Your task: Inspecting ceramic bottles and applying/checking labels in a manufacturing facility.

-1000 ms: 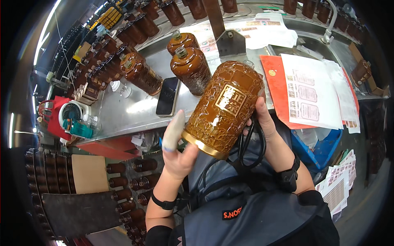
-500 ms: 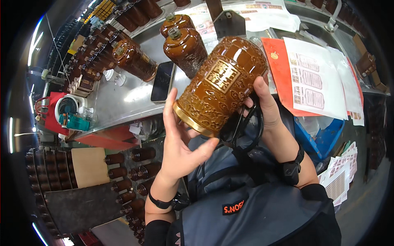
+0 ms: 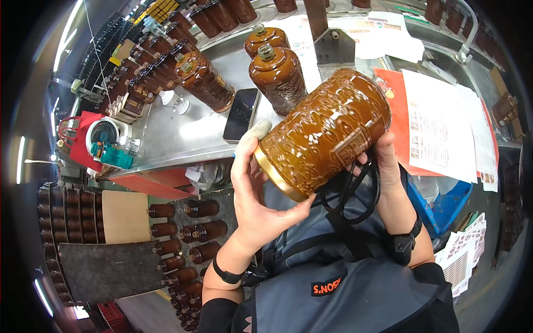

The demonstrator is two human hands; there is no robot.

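A brown glossy bottle with raised relief and a gold base band (image 3: 325,136) is held tilted in front of me, base toward the lower left. My left hand (image 3: 252,200) grips it around the base, thumb below; a pale cover sits on one fingertip. My right hand (image 3: 386,161) supports the side nearer the neck, with black-handled scissors (image 3: 355,194) hanging from its fingers. The gold label panel (image 3: 352,145) now faces partly downward. Two similar brown bottles (image 3: 277,77) stand upright just beyond, and a third (image 3: 204,83) stands to their left.
A phone (image 3: 241,115) lies on the metal table (image 3: 183,130). To the right are a red sheet (image 3: 391,100) and white printed sheets (image 3: 436,122), with a blue bin (image 3: 452,208) below. A small fan (image 3: 104,132) stands far left. Many bottles stand at lower left.
The bottle has been turned about its length, so its label panel has rolled from the top toward the lower right side. The view has shifted; both hands still hold the bottle.
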